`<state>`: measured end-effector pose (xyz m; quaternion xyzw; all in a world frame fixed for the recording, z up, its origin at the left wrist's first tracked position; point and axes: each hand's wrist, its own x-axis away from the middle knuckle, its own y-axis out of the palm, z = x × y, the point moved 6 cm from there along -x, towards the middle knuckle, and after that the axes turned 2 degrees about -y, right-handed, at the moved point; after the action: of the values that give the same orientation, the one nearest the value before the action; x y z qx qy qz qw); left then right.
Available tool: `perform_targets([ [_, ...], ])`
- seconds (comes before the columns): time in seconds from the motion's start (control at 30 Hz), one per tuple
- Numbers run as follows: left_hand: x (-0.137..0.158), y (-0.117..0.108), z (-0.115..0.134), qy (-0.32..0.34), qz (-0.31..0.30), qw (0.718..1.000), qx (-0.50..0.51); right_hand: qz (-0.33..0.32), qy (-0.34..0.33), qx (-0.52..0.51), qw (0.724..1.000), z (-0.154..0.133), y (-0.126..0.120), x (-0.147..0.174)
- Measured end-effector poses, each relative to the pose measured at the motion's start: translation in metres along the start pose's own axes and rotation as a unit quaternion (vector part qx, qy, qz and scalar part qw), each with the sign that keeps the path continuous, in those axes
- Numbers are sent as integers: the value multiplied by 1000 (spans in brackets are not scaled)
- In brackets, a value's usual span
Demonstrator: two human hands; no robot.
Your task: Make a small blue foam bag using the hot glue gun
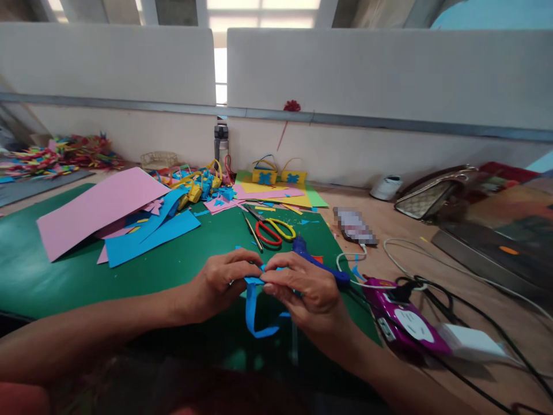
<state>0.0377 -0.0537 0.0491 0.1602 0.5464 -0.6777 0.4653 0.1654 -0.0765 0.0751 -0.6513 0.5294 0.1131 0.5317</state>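
Both my hands pinch a small blue paper piece (254,280) just above the near part of the green mat (129,288). A curled blue strip hangs from it in a loop below the fingers. My left hand (222,283) grips its left side, fingers closed. My right hand (307,288) presses its right side between thumb and fingers, which hide much of it. Beyond the hands lie scissors (276,229) with a red and a yellow handle, and a slim gold-coloured pen-like stick (253,233). A blue glue gun (319,262) lies just past my right hand.
Pink sheets (101,210) and blue sheets (151,237) lie left. Behind are a pile of blue and yellow paper pieces (199,187) and two small yellow paper bags (264,176). At right are a phone (355,226), purple power strip (408,320), cables and a handbag (432,196).
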Motion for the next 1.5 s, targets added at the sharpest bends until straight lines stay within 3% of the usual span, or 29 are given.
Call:
perform_targets([
  [0.2,1,0,6,37,1,998,-45,-9,-18,41,999,-4,-1,0],
  [0.43,5,3,5,38,3,998,-54,-3,-93,163,982,-17,1,2],
  [0.63,4,1,2,13,-62,998,-28,5,-164,250,954,-24,2,5],
  [0.7,0,-5,6,13,-79,996,-29,5,-169,280,945,-22,1,4],
  [0.83,-7,-16,15,30,-42,997,-60,-3,-182,318,930,-20,3,4],
  [1.0,-1,-5,14,61,-13,991,-122,-21,-207,369,906,-25,14,7],
  [1.17,1,-1,14,49,-40,989,-135,-33,-236,413,879,-30,22,11],
  [1.5,2,1,15,11,-65,985,-159,-64,-222,436,870,-25,33,10],
])
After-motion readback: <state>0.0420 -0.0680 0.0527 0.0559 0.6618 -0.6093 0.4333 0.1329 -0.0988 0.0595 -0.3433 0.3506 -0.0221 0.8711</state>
